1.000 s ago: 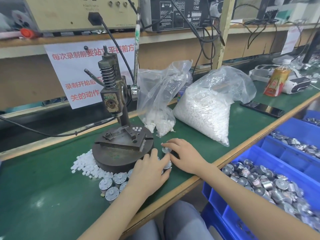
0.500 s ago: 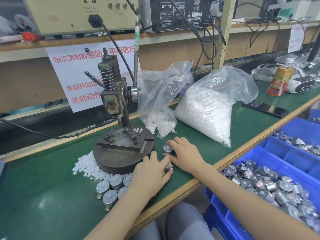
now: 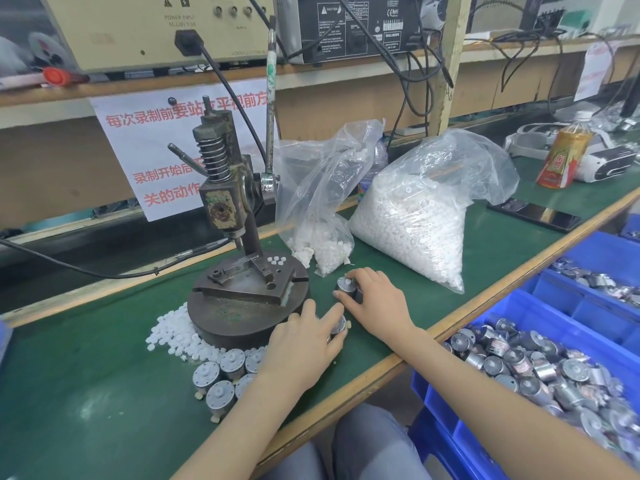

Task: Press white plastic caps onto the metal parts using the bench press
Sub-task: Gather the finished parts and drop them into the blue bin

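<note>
The bench press [image 3: 225,202] stands on a round dark base [image 3: 249,306] on the green mat, with a few white caps [image 3: 277,260] on its top. My right hand [image 3: 375,299] grips a small metal motor [image 3: 346,285] standing upright just right of the base. My left hand [image 3: 301,341] lies over other motors in front of the base, its fingers round one motor [image 3: 338,325]. Several more motors [image 3: 221,375] stand at the front left. Loose white caps [image 3: 173,332] lie scattered beside the base.
Two clear bags of white caps [image 3: 412,230] [image 3: 318,216] stand behind my hands. Blue bins [image 3: 571,327] full of metal motors [image 3: 519,368] sit at the right below the table edge. A phone [image 3: 533,214] and a bottle [image 3: 562,157] lie farther right.
My right hand has drawn one motor away from the group and stood it up right of the base. My left hand has barely shifted.
</note>
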